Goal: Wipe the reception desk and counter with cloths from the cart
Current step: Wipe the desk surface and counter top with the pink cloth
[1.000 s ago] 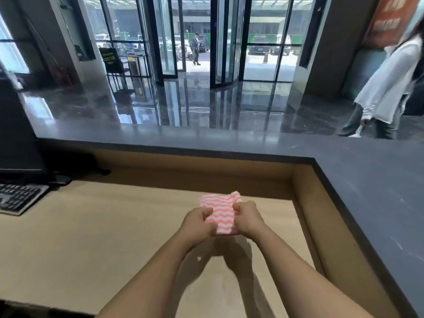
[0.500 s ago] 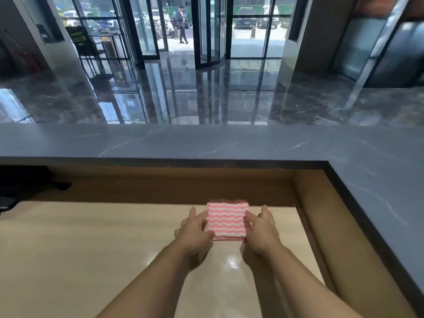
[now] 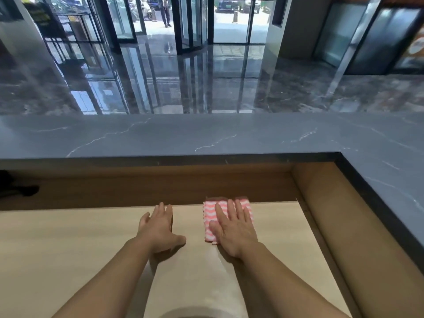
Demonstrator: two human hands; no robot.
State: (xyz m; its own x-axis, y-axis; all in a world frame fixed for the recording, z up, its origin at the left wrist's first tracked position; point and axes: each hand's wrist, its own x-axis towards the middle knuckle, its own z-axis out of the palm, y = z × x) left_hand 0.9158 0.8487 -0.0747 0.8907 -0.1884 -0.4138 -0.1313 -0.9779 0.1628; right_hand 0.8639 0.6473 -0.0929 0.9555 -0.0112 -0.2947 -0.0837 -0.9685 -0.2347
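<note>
1. Wood in a pale tone forms the table [image 3: 68,249], walled at the back and right by brown panels. Above them sits a raised grey stone counter [image 3: 206,134] veined in white, which turns a corner at the right.
2. Beyond the counter, a glossy dark marble floor [image 3: 206,88] mirrors the glass doors [image 3: 195,19] of a lobby.
3. A pink-and-white wavy-striped cloth [image 3: 210,214] lies folded flat on the table, near its back right corner.
4. The right hand [image 3: 234,232] presses palm-down on the cloth, fingers straight and spread.
5. The left hand [image 3: 158,230] is just beside the cloth and apart from it, palm down with fingers straight. Whether it touches the wood cannot be told.
</note>
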